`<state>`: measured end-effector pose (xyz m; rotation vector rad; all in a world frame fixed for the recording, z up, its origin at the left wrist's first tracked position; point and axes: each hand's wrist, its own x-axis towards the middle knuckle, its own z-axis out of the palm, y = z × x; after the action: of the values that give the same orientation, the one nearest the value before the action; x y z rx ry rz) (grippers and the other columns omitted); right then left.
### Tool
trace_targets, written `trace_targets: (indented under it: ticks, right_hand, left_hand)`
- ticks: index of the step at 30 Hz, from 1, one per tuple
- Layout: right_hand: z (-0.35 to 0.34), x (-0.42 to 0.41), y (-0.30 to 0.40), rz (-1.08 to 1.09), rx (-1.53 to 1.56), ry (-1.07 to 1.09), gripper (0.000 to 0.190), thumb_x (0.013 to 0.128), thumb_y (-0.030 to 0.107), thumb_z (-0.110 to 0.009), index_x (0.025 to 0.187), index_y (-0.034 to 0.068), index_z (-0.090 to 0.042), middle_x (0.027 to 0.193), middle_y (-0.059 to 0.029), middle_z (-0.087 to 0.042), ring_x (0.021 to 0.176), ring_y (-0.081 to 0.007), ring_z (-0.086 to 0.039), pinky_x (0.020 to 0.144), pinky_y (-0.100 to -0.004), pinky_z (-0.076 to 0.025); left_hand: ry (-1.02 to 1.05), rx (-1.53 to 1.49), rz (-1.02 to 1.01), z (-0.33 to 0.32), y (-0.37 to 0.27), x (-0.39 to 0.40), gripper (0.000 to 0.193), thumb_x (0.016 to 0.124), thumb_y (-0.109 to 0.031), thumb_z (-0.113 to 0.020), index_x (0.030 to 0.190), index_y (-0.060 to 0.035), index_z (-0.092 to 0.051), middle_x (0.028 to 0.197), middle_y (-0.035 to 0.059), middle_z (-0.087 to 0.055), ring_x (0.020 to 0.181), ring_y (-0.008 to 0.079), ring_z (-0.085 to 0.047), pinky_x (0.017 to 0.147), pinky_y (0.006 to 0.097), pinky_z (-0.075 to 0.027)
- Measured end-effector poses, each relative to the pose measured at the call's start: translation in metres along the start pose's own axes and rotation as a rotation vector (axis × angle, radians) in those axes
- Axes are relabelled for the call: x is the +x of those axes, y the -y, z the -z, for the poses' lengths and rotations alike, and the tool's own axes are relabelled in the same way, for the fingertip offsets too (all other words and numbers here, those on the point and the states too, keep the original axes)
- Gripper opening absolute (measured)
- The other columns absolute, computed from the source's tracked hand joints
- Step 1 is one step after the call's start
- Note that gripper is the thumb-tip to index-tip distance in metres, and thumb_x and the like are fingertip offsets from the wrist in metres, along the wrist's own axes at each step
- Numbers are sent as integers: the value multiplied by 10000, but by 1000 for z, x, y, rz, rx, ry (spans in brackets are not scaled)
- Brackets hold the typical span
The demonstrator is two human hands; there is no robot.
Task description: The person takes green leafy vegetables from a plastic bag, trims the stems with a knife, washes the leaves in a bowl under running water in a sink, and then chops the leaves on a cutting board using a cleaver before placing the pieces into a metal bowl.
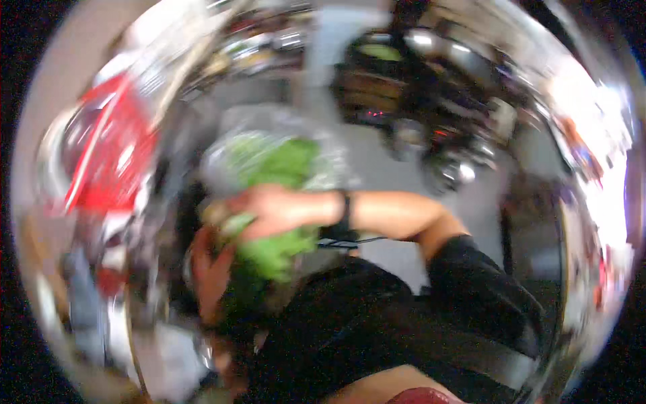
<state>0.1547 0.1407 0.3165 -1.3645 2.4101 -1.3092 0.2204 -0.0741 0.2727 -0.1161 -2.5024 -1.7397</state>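
Note:
Green leafy vegetables (pixel 275 252) lie in front of me, blurred by motion. My right hand (pixel 262 207), with a dark band on its wrist, reaches across them from the right, its fingers around the pale base of the greens. My left hand (pixel 212 267) is at the left side of the same greens, thumb and fingers spread against them. Just beyond my hands, a clear plastic bag (pixel 333 156) holds more green leaves (pixel 292 159). Blur hides the fingertips of both hands.
A red plastic bag or basket (pixel 116 156) is at the left, by a round pale-rimmed container (pixel 55 156). Dark appliances with small red lights (pixel 375 114) and shiny metal pots (pixel 449 171) stand at the upper right. Grey floor (pixel 368 151) shows between.

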Motion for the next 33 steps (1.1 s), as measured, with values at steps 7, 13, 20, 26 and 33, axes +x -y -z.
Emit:
trace_targets:
  ticks: [7,13,20,26,33]
  right_hand:
    - [-16,10,3,-154,-18,293,485,850,193,-645,1282,-1,-541,1225,-148,-597,1157,-262,-538,1008,-370,-390]
    - [-92,63,-51,8,91,292,424,935,190,-580,1302,-4,-497,1262,-119,-550,1120,-218,-521,983,-344,-400]
    - [-150,146,-36,83,655,640,443,937,276,-538,1275,-4,-478,1194,-115,-552,1045,-200,-540,893,-313,-436]
    - [-124,65,97,84,601,584,607,906,328,-593,1386,20,-385,1314,-135,-509,1152,-241,-522,940,-363,-456]
    - [-152,100,7,-19,275,617,397,855,-38,-531,1252,-14,-537,1173,-87,-626,1151,-175,-528,1028,-309,-369]
  left_hand:
    - [36,-318,-47,12,38,-25,296,952,-304,-549,1039,-34,-633,987,51,-663,927,133,-571,843,333,-470]
    - [-423,-127,-388,20,85,-31,380,941,-405,-527,930,-27,-564,828,111,-612,760,179,-534,645,400,-441]
    - [-698,-36,-499,43,52,-102,542,791,-452,-710,1063,-21,-527,985,117,-629,882,210,-595,742,369,-486]
    - [-495,-451,-341,51,73,-133,543,821,-362,-699,1214,-20,-547,1157,130,-625,1049,202,-559,915,389,-454]
    - [-156,-1075,49,62,53,-162,374,964,-217,-531,1294,-43,-516,1140,61,-630,906,121,-610,766,286,-522]
